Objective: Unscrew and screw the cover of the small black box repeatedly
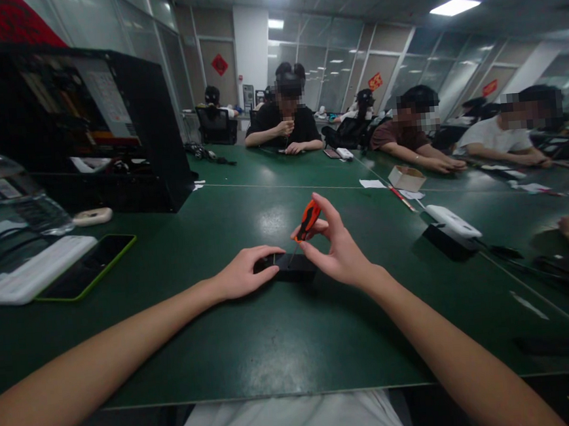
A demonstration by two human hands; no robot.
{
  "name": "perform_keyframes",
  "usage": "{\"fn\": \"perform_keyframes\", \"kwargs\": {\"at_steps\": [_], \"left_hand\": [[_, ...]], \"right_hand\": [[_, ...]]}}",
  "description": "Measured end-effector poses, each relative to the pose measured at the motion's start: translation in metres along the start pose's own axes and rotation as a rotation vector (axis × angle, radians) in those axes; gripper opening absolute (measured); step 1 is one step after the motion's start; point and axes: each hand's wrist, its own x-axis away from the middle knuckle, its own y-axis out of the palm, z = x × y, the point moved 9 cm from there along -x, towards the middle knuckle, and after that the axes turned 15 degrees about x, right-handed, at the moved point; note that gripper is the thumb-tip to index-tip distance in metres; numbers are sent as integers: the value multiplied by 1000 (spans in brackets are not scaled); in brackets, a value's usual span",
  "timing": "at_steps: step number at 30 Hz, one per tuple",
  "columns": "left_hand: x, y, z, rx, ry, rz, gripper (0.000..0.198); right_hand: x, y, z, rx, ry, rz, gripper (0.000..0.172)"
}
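Observation:
On the green table (274, 332) lies a small black oblong box-shaped object (296, 269); its exact kind is not clear. My left hand (246, 273) grips its left end between thumb and fingers. My right hand (339, 248) holds a screwdriver (308, 219) by its orange and black handle, fingertips around the grip. The screwdriver leans, handle up and to the right, and its thin shaft points down to the top of the black object. Whether the tip sits in a screw is too small to tell.
An open black computer case (150, 131) stands at left, near a clear plastic bottle (31, 193), a green-edged phone (89, 264) and a white power strip (35, 268). Rightward are a small cardboard box (406, 178) and a white device (452, 221). Several people sit around the tables.

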Motion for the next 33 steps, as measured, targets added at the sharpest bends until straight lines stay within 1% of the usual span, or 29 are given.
{"fn": "perform_keyframes", "kwargs": {"at_steps": [3, 7, 11, 12, 13, 14, 18, 21, 25, 28, 31, 33], "left_hand": [[0, 0, 0, -5, 7, 1, 39], [0, 0, 0, -10, 8, 3, 39], [0, 0, -1, -9, 13, 3, 38], [0, 0, -1, -7, 15, 3, 38], [0, 0, -1, -4, 16, 4, 38], [0, 0, -1, -1, 17, 4, 38], [-1, 1, -2, 11, 22, 0, 36], [-1, 0, -1, 15, 25, 4, 36], [-1, 0, 2, 21, 31, 5, 37], [-1, 1, 2, 24, 32, 3, 37], [0, 1, 2, 20, 32, 8, 36], [0, 0, 1, 16, 34, 11, 36]], "right_hand": [[2, 5, -3, 31, -53, -17, 77], [4, 6, 3, 31, -69, -3, 64], [5, 3, -1, 67, -127, 61, 39], [5, 3, -3, 68, -140, 70, 35], [6, 4, -6, 55, -151, 71, 35], [6, 7, -9, 31, -160, 63, 40], [8, 14, -14, -91, -164, 42, 70], [9, 15, -13, -110, -147, 57, 80], [10, 14, -6, -94, -108, 74, 83], [9, 13, -3, -98, -87, 57, 83], [6, 11, -4, -99, -84, 11, 77], [4, 8, -7, -85, -106, -9, 69]]}}
